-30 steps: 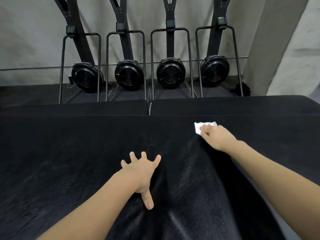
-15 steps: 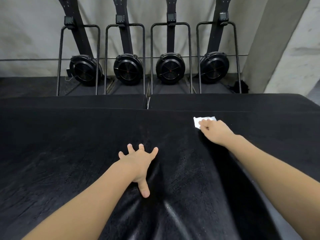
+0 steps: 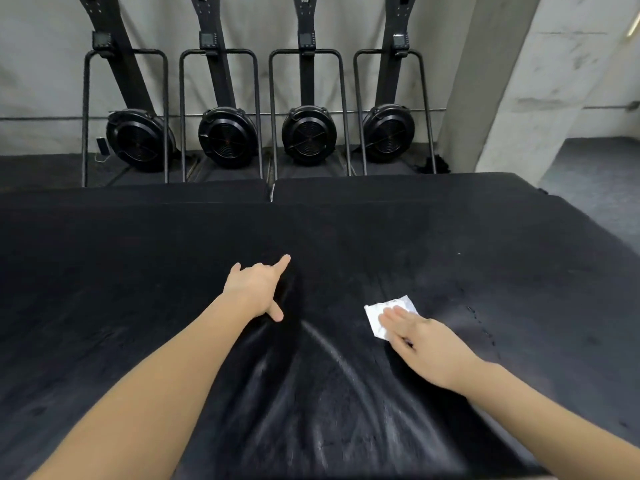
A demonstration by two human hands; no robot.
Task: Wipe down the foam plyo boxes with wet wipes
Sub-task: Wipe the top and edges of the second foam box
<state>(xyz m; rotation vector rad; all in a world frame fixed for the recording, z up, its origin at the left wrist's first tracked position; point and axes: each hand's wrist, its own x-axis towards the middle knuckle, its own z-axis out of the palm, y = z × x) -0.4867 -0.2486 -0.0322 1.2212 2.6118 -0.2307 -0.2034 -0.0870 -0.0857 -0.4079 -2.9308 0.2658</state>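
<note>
Head view: right hand [image 3: 420,336] presses wipe [image 3: 381,315] onto plyo box [image 3: 138,289].

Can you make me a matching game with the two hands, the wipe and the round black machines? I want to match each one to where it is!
Things:
1. left hand
2. right hand
3. wipe
4. round black machines

Places:
A. standing in a row by the wall
B. flat under some fingers
C. pressing the wipe onto the black box
D. resting on the box, holding nothing

Pairs: 1-D, 2-C, 3-B, 4-A
</note>
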